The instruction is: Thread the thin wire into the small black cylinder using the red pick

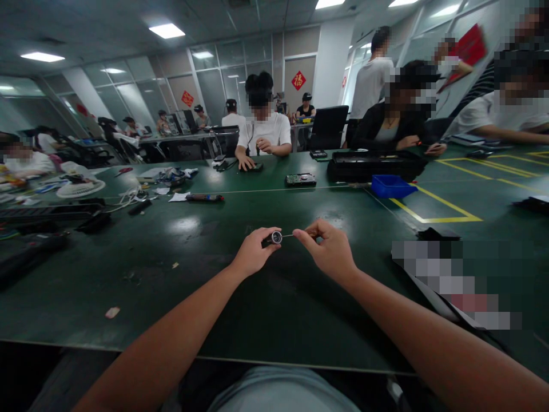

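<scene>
- Holding a small dark cylinder [277, 237] above the near middle of the desk [171, 297], the left hand [252, 252] pinches it between thumb and fingers.
- Facing the camera, the cylinder's round end shows a pale rim and dark parts within, too small to make out.
- Just to its right, the right hand [329, 250] grips a screwdriver [315, 233], fingers and thumb closed on its brownish handle.
- The screwdriver's thin metal shaft points left to the cylinder's right edge; I cannot tell if the tip touches.
- Both forearms come in from the near edge, low over the desk.
- To the near left lies a paper scrap [112, 312].
- Farther left lie a dark pen-like tool [205, 198], a tangle of white cable [128, 198] and a round white thing [80, 186].
- Beyond the hands, near the far side, sits a circuit board [301, 179].
- To its right stands a long black case [377, 166], with a blue tray [392, 186] just on its near side.
- Yellow tape [454, 220] marks the desk to the far right.
- Across the desk, a person [274, 131] in white rests a hand on a small dark object [256, 167].
</scene>
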The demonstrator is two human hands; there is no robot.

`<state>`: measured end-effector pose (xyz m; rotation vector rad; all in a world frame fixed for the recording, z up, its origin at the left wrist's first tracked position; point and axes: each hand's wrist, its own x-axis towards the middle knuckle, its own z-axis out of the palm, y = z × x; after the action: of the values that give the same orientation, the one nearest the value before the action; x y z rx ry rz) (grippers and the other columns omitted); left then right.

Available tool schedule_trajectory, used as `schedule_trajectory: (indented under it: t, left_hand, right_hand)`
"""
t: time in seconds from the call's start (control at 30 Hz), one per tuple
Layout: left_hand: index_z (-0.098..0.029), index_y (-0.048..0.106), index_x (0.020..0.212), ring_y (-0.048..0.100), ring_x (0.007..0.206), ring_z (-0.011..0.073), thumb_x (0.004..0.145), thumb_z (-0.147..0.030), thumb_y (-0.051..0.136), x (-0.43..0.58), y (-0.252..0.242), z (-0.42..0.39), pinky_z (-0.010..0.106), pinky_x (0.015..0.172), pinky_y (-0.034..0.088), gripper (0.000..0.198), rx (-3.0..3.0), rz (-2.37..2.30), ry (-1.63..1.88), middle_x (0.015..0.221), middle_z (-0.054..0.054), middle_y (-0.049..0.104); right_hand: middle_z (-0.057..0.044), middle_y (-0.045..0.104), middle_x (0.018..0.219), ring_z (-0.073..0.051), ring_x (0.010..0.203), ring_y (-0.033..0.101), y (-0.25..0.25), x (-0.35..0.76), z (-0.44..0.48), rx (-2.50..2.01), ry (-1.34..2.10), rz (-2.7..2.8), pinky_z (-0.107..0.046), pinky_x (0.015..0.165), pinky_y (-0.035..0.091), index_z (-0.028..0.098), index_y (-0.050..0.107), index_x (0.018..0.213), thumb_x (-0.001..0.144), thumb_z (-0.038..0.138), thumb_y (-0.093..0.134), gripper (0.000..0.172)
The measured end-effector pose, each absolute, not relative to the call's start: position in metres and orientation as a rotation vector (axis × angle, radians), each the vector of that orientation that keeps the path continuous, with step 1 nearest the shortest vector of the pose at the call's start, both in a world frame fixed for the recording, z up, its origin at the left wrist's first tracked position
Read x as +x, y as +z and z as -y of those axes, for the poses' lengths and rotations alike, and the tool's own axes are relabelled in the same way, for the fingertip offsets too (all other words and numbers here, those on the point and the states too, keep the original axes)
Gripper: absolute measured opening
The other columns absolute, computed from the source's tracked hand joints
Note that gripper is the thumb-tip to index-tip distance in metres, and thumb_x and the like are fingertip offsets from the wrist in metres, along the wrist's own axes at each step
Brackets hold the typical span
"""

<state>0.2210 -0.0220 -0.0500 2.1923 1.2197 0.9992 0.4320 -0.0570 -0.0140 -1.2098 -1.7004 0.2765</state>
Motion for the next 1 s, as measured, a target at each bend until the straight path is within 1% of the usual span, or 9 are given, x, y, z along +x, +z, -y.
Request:
schedule_trajectory:
  t: [0.17,0.23,0.33,0.4,0.53,0.6,0.7,0.83,1.0]
  left_hand:
    - [-0.026,0.064,0.125,0.059,0.116,0.0224,0.086,-0.021,0.07,0.221,-0.051,0.022,0.041,0.105,0.042,0.04,2.181,-1.206,0.995,0.124,0.004,0.066]
    - [-0.026,0.064,0.124,0.059,0.116,0.0221,0.086,-0.021,0.07,0.222,-0.051,0.022,0.041,0.105,0.042,0.039,2.183,-1.205,0.993,0.123,0.004,0.066]
    - [-0.026,0.065,0.124,0.059,0.116,0.0218,0.085,-0.019,0.071,0.222,-0.051,0.022,0.041,0.106,0.042,0.04,2.182,-1.209,0.991,0.123,0.004,0.066]
    - [-0.026,0.065,0.124,0.059,0.116,0.0218,0.085,-0.019,0.071,0.222,-0.05,0.022,0.041,0.105,0.042,0.04,2.185,-1.204,0.985,0.123,0.004,0.066]
    - [-0.025,0.066,0.122,0.06,0.115,0.0224,0.084,-0.018,0.071,0.223,-0.05,0.022,0.041,0.104,0.043,0.038,2.185,-1.206,0.981,0.121,0.004,0.067]
    - [-0.025,0.066,0.121,0.06,0.115,0.0222,0.084,-0.018,0.071,0.223,-0.051,0.022,0.04,0.104,0.043,0.038,2.186,-1.196,0.991,0.121,0.004,0.067]
    - [-0.026,0.065,0.122,0.06,0.115,0.0218,0.084,-0.018,0.071,0.223,-0.05,0.022,0.04,0.104,0.043,0.039,2.185,-1.195,1.001,0.121,0.004,0.067]
    - [-0.025,0.066,0.121,0.06,0.115,0.0222,0.083,-0.017,0.072,0.224,-0.048,0.023,0.04,0.104,0.043,0.039,2.182,-1.205,0.999,0.121,0.004,0.067]
    - [-0.025,0.067,0.12,0.06,0.113,0.022,0.082,-0.017,0.073,0.225,-0.048,0.023,0.04,0.104,0.042,0.039,2.229,-1.17,0.958,0.12,0.004,0.068]
  right_hand:
    - [-0.004,0.07,0.081,-0.019,0.073,0.066,-0.018,0.432,0.056,-1.075,0.336,1.73,-0.032,0.066,0.05,0.022,0.063,0.091,0.089,0.034,0.061,0.013]
    - [-0.005,0.071,0.086,-0.02,0.078,0.068,-0.019,0.433,0.055,-1.039,0.353,1.747,-0.034,0.071,0.051,0.022,0.062,0.097,0.091,0.03,0.059,0.011]
    - [-0.005,0.07,0.09,-0.021,0.083,0.068,-0.019,0.433,0.055,-1.043,0.374,1.782,-0.034,0.072,0.051,0.023,0.061,0.098,0.091,0.028,0.057,0.009]
    - [-0.004,0.07,0.088,-0.02,0.081,0.067,-0.018,0.434,0.055,-1.071,0.387,1.783,-0.033,0.07,0.05,0.023,0.061,0.098,0.093,0.031,0.056,0.011]
    - [0.0,0.064,0.069,-0.016,0.061,0.059,-0.018,0.433,0.055,-1.158,0.412,1.742,-0.031,0.058,0.042,0.022,0.064,0.09,0.099,0.041,0.046,0.028]
    - [-0.001,0.064,0.07,-0.016,0.059,0.058,-0.019,0.432,0.055,-1.161,0.431,1.709,-0.031,0.058,0.041,0.022,0.065,0.096,0.099,0.04,0.045,0.027]
    - [-0.002,0.067,0.079,-0.018,0.068,0.062,-0.021,0.432,0.055,-1.113,0.491,1.651,-0.032,0.064,0.045,0.021,0.06,0.112,0.097,0.035,0.049,0.023]
    - [-0.005,0.07,0.086,-0.02,0.079,0.067,-0.021,0.432,0.053,-1.041,0.636,1.554,-0.035,0.073,0.05,0.021,0.062,0.099,0.094,0.037,0.053,0.02]
    - [-0.004,0.068,0.078,-0.018,0.072,0.064,-0.021,0.431,0.047,-1.043,0.721,1.441,-0.034,0.071,0.051,0.021,0.064,0.091,0.093,0.044,0.051,0.026]
